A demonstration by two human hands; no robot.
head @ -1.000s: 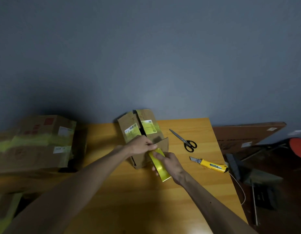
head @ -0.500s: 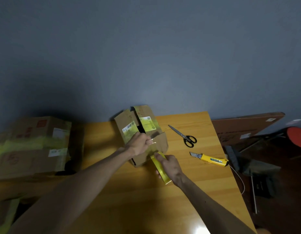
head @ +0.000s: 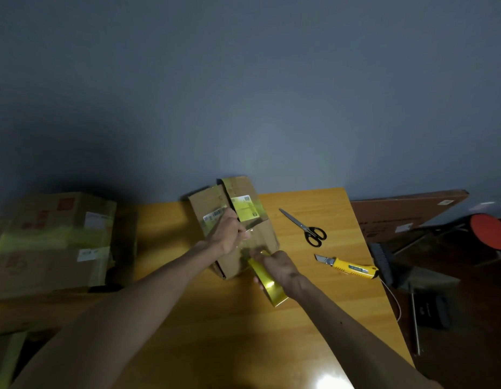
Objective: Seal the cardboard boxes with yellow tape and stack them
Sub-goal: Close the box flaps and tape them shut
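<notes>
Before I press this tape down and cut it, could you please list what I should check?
1. Flaps closed: not ok; a dark gap shows between the cardboard box flaps.
2. Tape end secured: ok; the left hand pinches the tape end on the box.
3. Roll under control: ok; the right hand grips the yellow tape roll.
4. Cutter available: ok; scissors and utility knife lie on the table, right of the box.
5. Tape along the seam: cannot tell; hands hide it.

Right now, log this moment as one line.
left hand: pinches tape end on box | right hand: grips tape roll | scissors, knife: lying on table
</notes>
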